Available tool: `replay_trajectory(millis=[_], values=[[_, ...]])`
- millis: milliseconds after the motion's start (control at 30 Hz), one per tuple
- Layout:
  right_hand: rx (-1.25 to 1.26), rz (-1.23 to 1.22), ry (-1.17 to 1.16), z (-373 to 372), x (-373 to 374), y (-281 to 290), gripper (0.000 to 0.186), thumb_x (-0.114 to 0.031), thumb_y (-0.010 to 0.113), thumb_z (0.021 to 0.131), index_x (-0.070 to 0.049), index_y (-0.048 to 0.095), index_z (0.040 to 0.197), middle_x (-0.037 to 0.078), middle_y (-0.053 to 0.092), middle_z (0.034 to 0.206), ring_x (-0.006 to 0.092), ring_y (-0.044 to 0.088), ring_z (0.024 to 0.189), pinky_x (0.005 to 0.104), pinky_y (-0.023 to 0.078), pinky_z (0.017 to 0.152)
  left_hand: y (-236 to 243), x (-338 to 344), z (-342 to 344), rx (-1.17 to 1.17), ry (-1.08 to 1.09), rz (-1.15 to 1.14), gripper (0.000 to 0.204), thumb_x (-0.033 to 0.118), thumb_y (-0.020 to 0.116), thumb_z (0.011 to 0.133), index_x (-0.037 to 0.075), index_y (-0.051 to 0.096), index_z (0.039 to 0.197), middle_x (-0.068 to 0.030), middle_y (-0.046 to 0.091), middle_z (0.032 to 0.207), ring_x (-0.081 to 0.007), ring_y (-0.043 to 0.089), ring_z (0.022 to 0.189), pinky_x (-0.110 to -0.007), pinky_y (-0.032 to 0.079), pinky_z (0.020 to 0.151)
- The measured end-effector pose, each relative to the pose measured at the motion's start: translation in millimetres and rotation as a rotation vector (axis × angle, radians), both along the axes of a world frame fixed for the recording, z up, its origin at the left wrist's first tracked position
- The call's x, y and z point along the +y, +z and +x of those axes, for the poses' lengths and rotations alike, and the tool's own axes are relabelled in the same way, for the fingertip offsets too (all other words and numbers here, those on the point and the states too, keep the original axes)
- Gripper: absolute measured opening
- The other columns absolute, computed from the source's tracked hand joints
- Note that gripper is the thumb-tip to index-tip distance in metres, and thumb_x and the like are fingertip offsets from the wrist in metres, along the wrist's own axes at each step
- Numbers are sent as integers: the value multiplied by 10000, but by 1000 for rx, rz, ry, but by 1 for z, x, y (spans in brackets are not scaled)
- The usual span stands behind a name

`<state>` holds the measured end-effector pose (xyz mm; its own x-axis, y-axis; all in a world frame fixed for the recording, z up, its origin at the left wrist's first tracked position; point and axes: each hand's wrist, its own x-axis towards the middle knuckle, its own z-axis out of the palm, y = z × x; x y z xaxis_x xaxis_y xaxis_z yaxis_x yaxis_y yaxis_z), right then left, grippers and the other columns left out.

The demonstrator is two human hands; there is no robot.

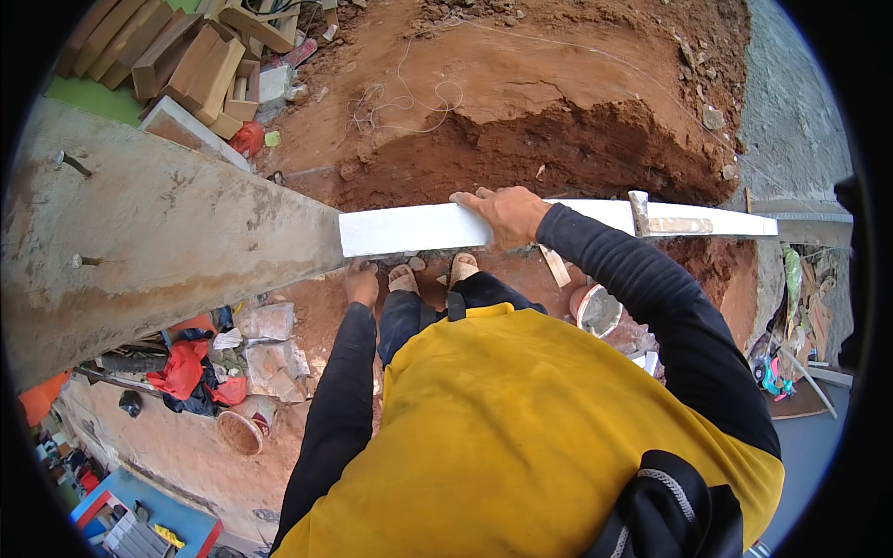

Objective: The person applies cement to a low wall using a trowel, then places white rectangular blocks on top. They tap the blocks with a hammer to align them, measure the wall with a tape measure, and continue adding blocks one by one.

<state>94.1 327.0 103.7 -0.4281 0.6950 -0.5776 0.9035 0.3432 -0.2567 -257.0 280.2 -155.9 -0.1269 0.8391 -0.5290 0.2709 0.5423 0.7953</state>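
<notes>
A narrow white block (pixel 414 230) lies on top of a thin wall, its left end against a concrete column (pixel 186 209). My right hand (pixel 510 214) is closed over the block's top, fingers on the far side. Below the block's left end, close to the column, is my left hand (pixel 362 284). Its fingers are bent; what they grip, if anything, is hidden. Further right along the wall rests a hammer (pixel 679 224) with a wooden handle and a pale, mortar-smeared head.
Beyond the wall rises a reddish earth bank (pixel 558 93) with loose string (pixel 409 102). Stacked timber (pixel 191 70) sits at far left. Beside my feet are a bucket of grey mortar (pixel 596 311) and a wood strip (pixel 555 266). Another bucket (pixel 241 432) lies lower left. Nails (pixel 88 261) jut from the column.
</notes>
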Motion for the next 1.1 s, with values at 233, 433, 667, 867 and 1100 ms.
replay_trajectory(millis=[233,433,667,867,1100], values=[[-11,-64,-40,13,-2,0,1227,-369,922,739,-182,212,1722,305,614,1413,443,723,1128,494,600,991,-1,9,-15,-36,-196,-139,631,109,651,992,-29,463,1578,-243,522,1573,-332,497,1465,-401,440,1163],[242,113,-305,72,-10,14,899,-355,758,911,-139,337,1676,307,619,1433,463,670,1227,522,540,1084,59,-10,-9,227,-267,23,615,404,715,953,8,646,1418,-265,698,1381,-400,680,1253,-458,510,1060],[401,522,-689,135,-70,32,588,-201,627,975,-96,543,1548,243,663,1413,421,658,1263,482,527,1104,227,-27,60,299,-756,340,475,246,833,864,36,731,1278,-149,758,1137,-312,720,1147,-443,566,960],[156,293,-446,99,-96,-3,1020,-478,843,845,-141,355,1676,178,452,1662,421,262,1618,677,208,1296,242,42,152,684,-1108,886,987,435,924,735,86,498,1553,-128,607,1471,-373,506,1443,-581,238,1301],[304,629,-705,156,-118,2,789,-410,729,949,-123,446,1627,211,546,1568,431,388,1544,598,282,1294,210,66,177,678,-1348,705,962,520,895,749,51,525,1503,-189,629,1408,-352,575,1342,-541,285,1271]])
